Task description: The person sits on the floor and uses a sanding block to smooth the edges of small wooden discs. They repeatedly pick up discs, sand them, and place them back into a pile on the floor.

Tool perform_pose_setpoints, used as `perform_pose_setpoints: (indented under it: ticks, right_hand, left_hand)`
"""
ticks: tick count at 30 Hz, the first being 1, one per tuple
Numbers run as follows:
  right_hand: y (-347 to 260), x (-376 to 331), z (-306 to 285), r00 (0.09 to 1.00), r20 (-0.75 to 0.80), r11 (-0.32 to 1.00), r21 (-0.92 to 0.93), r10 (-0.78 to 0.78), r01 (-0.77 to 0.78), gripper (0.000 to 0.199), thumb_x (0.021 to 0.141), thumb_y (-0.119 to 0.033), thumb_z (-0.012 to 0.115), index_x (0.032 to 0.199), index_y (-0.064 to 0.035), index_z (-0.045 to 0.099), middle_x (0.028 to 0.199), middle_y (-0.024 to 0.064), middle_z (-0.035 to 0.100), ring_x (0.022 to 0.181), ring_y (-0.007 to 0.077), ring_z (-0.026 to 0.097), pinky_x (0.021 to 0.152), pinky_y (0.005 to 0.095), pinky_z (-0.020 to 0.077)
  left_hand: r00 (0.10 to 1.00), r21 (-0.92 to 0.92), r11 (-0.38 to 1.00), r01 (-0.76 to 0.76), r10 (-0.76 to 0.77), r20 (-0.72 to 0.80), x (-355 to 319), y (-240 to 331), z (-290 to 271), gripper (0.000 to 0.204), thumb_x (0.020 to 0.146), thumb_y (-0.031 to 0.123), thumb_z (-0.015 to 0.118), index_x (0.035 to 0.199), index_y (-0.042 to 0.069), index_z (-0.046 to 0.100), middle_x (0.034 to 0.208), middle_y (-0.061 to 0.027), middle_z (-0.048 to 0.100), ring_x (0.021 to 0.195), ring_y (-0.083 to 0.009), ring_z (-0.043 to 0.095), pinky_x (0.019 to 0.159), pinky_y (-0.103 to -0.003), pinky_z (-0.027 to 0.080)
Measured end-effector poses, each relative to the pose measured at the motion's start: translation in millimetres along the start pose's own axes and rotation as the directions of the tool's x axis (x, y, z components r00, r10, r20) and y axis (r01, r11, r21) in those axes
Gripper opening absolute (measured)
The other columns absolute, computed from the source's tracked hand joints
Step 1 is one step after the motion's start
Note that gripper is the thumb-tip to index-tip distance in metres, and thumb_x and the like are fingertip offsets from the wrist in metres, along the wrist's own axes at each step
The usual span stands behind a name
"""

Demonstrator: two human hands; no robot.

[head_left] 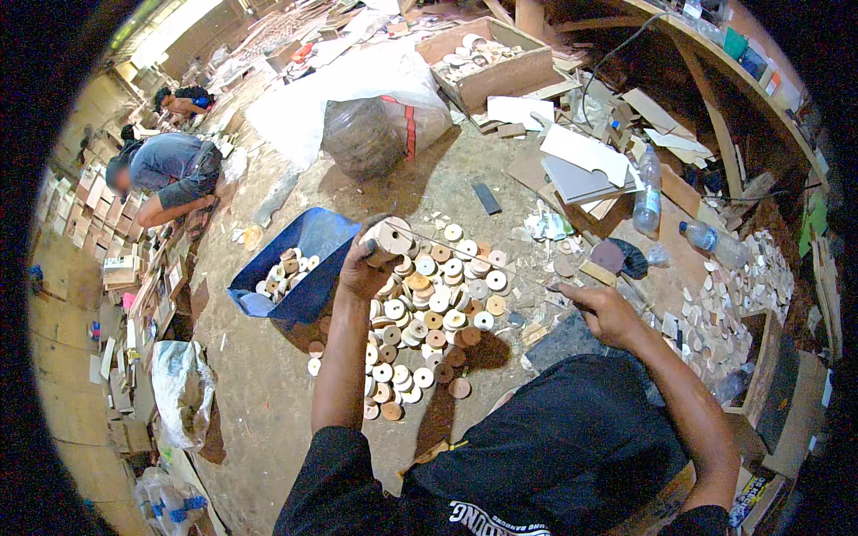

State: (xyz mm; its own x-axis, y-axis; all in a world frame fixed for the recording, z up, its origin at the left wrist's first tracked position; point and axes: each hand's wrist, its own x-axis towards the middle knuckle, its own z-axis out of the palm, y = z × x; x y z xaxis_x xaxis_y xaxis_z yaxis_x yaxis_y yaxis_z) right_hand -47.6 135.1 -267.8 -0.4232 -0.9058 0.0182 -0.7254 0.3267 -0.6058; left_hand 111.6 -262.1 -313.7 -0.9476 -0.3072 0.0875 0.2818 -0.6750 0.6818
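My left hand (359,268) is closed around a short stack of round wooden discs (393,236), each with a hole in the middle. From the discs a thin cord or wire (456,252) runs toward my right hand (608,314). The fingers of that hand are pinched together at its far end, though the grip itself is too small to see clearly. Below and between the hands, many loose wooden discs (411,330) lie heaped on the ground. More discs sit inside a blue scoop-shaped plastic container (322,234), just left of my left hand.
A white sack (299,98) and a wooden box (500,71) of pieces stand farther away. Plastic bottles (647,192), board offcuts (585,161) and wood scraps (733,295) lie to the right. Another person (170,165) crouches at far left, near a crumpled white bag (183,393).
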Motion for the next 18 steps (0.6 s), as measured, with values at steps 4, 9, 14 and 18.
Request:
perform_pose_setpoints:
  ticks: [4,9,14,18]
  right_hand:
    - [5,1,1,0.999,0.033,1.0,-0.019,0.021,-0.021,0.07,0.068,0.006,0.046,0.132,-0.0207,0.052,0.098,0.0236,0.065,0.084,0.04,0.063,0.079,0.0456,0.0501]
    - [3,-4,-3,0.999,0.017,0.999,-0.033,-0.038,0.039,0.06,0.069,0.01,0.05,0.125,-0.0083,0.056,0.092,0.0241,0.064,0.081,0.0387,0.062,0.075,0.0433,0.0488]
    - [-7,-5,8,0.988,0.149,0.992,-0.124,0.049,-0.03,0.063,0.068,0.007,0.051,0.128,-0.0102,0.054,0.086,0.0236,0.063,0.076,0.0398,0.062,0.071,0.0448,0.0486]
    - [-9,-4,15,0.995,0.091,0.998,-0.057,0.043,-0.038,0.063,0.069,0.007,0.05,0.129,-0.0106,0.053,0.085,0.0237,0.063,0.076,0.0402,0.061,0.07,0.0448,0.0487]
  left_hand:
    - [0.999,-0.011,1.0,-0.028,0.028,0.024,7,15,-6,0.064,0.073,0.024,0.072,0.129,0.007,0.047,0.118,-0.0143,0.057,0.099,-0.0292,0.062,0.072,-0.034,0.056]
    - [1.0,0.239,0.971,0.016,-0.016,-0.004,9,41,31,0.059,0.066,0.012,0.077,0.119,0.0,0.054,0.105,-0.0152,0.062,0.09,-0.026,0.064,0.072,-0.037,0.056]
    - [0.963,0.746,0.624,0.233,-0.255,-0.087,13,68,83,0.044,0.06,0.001,0.077,0.102,-0.003,0.064,0.092,-0.0124,0.066,0.082,-0.0208,0.066,0.074,-0.032,0.055]
    - [0.929,0.889,0.424,0.176,-0.371,-0.007,24,44,96,0.04,0.063,0.007,0.08,0.101,-0.001,0.067,0.098,-0.0097,0.067,0.085,-0.015,0.064,0.076,-0.029,0.053]
